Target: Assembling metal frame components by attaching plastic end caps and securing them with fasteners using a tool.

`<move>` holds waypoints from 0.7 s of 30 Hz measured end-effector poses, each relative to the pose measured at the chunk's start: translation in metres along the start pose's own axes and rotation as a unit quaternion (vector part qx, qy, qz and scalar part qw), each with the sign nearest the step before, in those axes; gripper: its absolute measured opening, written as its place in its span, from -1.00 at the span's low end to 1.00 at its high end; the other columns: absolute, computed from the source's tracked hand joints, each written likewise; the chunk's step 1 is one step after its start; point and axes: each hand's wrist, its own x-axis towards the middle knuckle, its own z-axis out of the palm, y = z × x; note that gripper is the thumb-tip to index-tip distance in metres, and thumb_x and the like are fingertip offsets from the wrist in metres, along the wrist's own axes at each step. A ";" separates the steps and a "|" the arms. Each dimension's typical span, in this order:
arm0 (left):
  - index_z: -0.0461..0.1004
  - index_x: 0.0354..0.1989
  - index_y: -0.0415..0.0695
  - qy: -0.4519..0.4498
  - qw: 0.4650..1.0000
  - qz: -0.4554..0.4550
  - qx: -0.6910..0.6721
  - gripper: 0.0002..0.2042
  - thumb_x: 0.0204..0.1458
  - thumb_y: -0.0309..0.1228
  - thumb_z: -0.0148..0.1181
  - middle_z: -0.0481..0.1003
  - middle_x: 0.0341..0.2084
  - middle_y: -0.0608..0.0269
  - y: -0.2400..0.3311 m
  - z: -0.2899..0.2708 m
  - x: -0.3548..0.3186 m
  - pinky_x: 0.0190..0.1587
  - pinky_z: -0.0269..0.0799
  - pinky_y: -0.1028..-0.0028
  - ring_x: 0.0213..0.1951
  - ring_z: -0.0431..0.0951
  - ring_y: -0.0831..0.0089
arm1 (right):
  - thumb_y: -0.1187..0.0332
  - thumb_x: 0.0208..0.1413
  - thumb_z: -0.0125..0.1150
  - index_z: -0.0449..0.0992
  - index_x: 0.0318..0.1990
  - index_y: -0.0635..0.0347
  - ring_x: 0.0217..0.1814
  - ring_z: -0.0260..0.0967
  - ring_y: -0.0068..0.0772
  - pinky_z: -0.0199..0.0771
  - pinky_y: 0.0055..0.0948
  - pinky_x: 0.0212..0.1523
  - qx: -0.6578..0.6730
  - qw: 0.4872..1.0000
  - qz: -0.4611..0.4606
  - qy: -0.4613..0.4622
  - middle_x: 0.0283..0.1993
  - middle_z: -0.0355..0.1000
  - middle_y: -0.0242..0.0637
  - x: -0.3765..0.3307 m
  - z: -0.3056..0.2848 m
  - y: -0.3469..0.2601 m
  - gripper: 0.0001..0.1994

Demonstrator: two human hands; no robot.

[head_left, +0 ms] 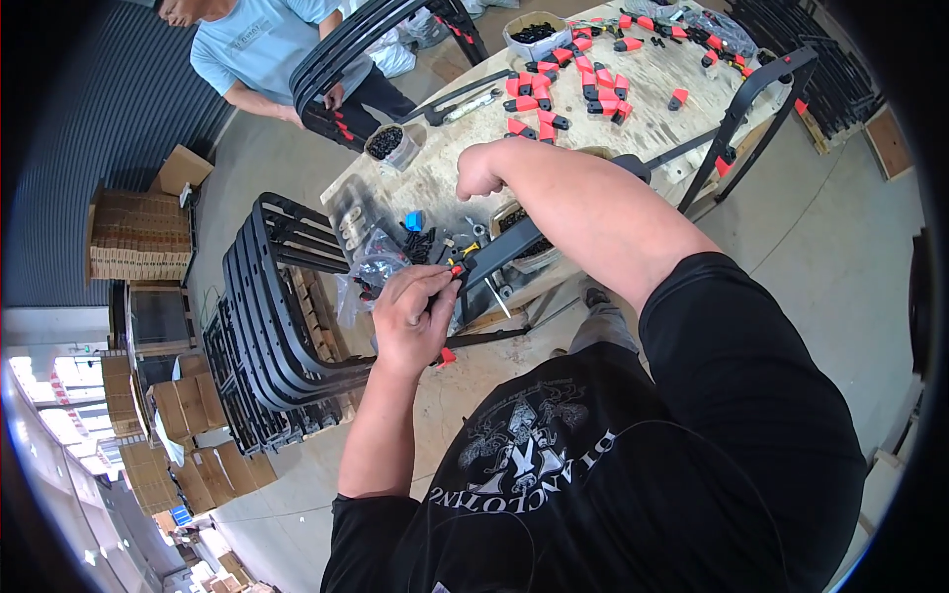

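Observation:
My left hand is closed round the near end of a black metal frame, thumb and forefinger beside a small red piece. The frame runs under my right forearm to a curved end at the far right. My right hand hovers above the wooden table, fingers curled downward; whatever they may hold is hidden. Below it sits a container of small black parts, partly covered by my arm. Close to my left hand lie a clear plastic bag, a blue item and a yellow-handled tool.
Red-and-black plastic pieces lie scattered across the table. Tubs of black parts stand along its left edge. Stacked black frames are at left. A co-worker handles similar frames across the table. Cardboard boxes stand farther left.

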 end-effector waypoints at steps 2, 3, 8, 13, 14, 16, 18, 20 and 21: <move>0.56 -0.32 -0.19 0.004 1.000 -0.008 0.000 -0.82 -0.09 -0.61 0.43 0.64 -0.34 0.10 -0.002 0.001 -0.003 -0.17 0.55 0.33 -0.26 0.65 0.17 | 0.06 0.07 0.23 0.67 -0.28 0.34 -0.35 0.52 -0.14 0.52 -0.17 -0.27 0.006 1.000 -0.002 0.003 -0.30 0.60 -0.05 -0.003 -0.001 -0.001 -0.58; 0.57 -0.33 -0.21 0.005 1.000 -0.015 -0.003 -0.83 -0.09 -0.61 0.43 0.64 -0.34 0.09 -0.002 0.000 -0.003 -0.16 0.55 0.36 -0.26 0.66 0.18 | 0.06 0.06 0.24 0.67 -0.29 0.34 -0.36 0.52 -0.14 0.51 -0.17 -0.28 0.009 1.000 -0.001 0.007 -0.32 0.59 -0.04 -0.004 -0.001 -0.003 -0.58; 0.57 -0.19 -0.23 -0.026 0.996 -0.083 -0.004 -0.74 -0.08 -0.55 0.45 0.64 -0.29 0.11 0.010 -0.005 -0.001 -0.10 0.54 0.39 -0.23 0.65 0.25 | 0.06 0.05 0.25 0.67 -0.31 0.33 -0.37 0.51 -0.14 0.51 -0.16 -0.29 0.007 1.000 0.005 0.015 -0.35 0.58 -0.04 -0.001 0.000 0.000 -0.59; 0.51 -0.02 -0.29 -0.043 0.990 -0.120 -0.063 -0.62 -0.04 -0.52 0.43 0.60 -0.16 0.14 0.006 -0.015 0.009 0.02 0.49 0.41 -0.10 0.60 0.38 | 0.07 0.03 0.25 0.67 -0.29 0.35 -0.32 0.55 -0.10 0.55 -0.16 -0.21 0.021 0.999 -0.005 0.033 -0.30 0.60 -0.01 0.004 0.001 -0.001 -0.58; 0.49 0.01 -0.30 -0.032 0.987 -0.125 -0.094 -0.62 0.00 -0.54 0.40 0.58 -0.13 0.14 0.002 -0.018 0.015 0.05 0.47 0.40 -0.07 0.58 0.38 | 0.07 0.03 0.25 0.67 -0.29 0.35 -0.32 0.55 -0.10 0.55 -0.16 -0.21 0.023 0.999 -0.003 0.033 -0.30 0.60 -0.01 0.009 0.001 0.003 -0.58; 0.46 0.07 -0.31 -0.022 0.980 -0.143 -0.140 -0.65 0.09 -0.54 0.29 0.55 -0.07 0.15 0.001 -0.018 0.035 0.10 0.44 0.39 -0.03 0.55 0.37 | 0.08 0.02 0.25 0.67 -0.24 0.37 -0.25 0.57 -0.05 0.56 -0.16 -0.15 0.011 0.998 -0.029 0.063 -0.23 0.61 0.03 0.021 -0.001 0.008 -0.57; 0.49 0.02 -0.32 -0.067 0.984 -0.110 -0.123 -0.67 0.08 -0.51 0.30 0.58 -0.14 0.15 0.005 -0.015 0.060 0.06 0.46 0.40 -0.06 0.57 0.40 | 0.09 0.01 0.25 0.67 -0.21 0.37 -0.21 0.58 -0.03 0.56 -0.16 -0.12 0.024 0.995 -0.034 0.088 -0.21 0.61 0.04 0.021 0.004 0.009 -0.56; 0.52 -0.02 -0.32 -0.152 0.977 -0.102 -0.113 -0.68 0.05 -0.47 0.33 0.60 -0.18 0.13 0.011 -0.005 0.081 0.03 0.47 0.41 -0.10 0.59 0.41 | 0.09 0.00 0.25 0.66 -0.18 0.37 -0.17 0.58 -0.02 0.56 -0.17 -0.10 0.035 0.992 -0.036 0.119 -0.18 0.61 0.06 0.020 0.002 0.009 -0.55; 0.53 -0.04 -0.32 -0.189 0.969 -0.102 -0.122 -0.67 0.04 -0.45 0.35 0.61 -0.20 0.10 0.015 0.003 0.088 0.02 0.48 0.40 -0.12 0.60 0.40 | 0.09 0.00 0.25 0.66 -0.15 0.38 -0.15 0.58 -0.02 0.56 -0.16 -0.08 0.019 0.994 -0.038 0.099 -0.17 0.61 0.07 0.020 0.001 0.007 -0.54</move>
